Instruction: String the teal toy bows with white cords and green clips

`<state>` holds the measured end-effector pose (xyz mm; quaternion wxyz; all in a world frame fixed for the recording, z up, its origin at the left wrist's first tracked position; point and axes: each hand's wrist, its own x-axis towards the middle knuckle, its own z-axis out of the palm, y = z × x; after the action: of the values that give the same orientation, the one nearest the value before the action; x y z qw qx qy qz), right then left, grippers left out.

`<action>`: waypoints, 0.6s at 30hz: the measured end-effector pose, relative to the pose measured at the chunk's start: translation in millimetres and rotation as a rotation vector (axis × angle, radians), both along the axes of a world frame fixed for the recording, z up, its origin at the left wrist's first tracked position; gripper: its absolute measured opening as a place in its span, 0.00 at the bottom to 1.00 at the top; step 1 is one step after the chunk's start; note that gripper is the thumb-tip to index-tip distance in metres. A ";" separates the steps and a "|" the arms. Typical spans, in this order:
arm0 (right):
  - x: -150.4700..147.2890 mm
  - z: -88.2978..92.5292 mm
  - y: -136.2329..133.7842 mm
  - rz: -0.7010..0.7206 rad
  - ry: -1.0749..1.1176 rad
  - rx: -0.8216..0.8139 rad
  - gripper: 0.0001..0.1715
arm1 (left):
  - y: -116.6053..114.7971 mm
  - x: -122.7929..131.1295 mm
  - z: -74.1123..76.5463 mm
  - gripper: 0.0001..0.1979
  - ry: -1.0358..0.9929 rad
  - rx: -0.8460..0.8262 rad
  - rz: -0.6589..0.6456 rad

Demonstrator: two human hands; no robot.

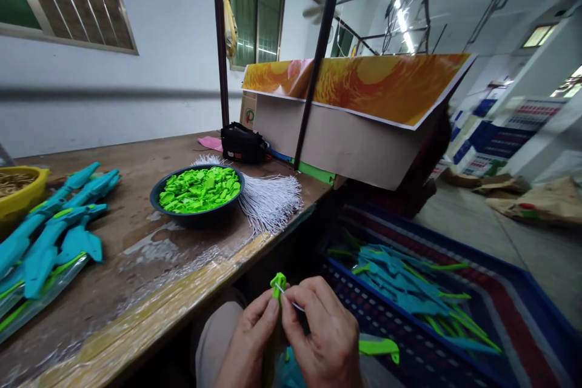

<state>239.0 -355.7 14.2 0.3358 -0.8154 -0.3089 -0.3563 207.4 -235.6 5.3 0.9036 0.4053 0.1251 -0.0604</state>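
My left hand [254,333] pinches a small bright green plastic piece [279,280] upright between thumb and fingers, above my lap. My right hand [325,330] is closed on a thin white cord [295,304], its thumb and forefinger close beside the green piece. The cord reaches the side of that piece; I cannot tell whether it passes through a hole. Beneath my hands lies a teal plastic part, mostly hidden. A green strip with a hooked end [379,348] sticks out to the right of my right hand.
On the table [136,279] stand a dark bowl of green pieces [154,197] and a bundle of white cords [273,200]. Teal plastic toys [50,236] and a yellow basin [27,203] are at left. A blue crate [536,291] holding teal and green parts sits at right.
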 end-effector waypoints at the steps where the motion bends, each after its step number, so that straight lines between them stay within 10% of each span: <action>1: -0.1 -0.2 0.1 0.001 0.004 0.003 0.08 | -0.1 0.0 -1.0 0.15 0.000 0.002 0.004; 18: -1.7 0.9 0.1 -0.003 0.017 0.004 0.09 | -3.2 -1.7 1.0 0.19 0.008 -0.007 0.004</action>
<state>237.2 -355.6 15.1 0.3394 -0.8182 -0.3041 -0.3504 205.8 -238.8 6.3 0.9045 0.4018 0.1294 -0.0604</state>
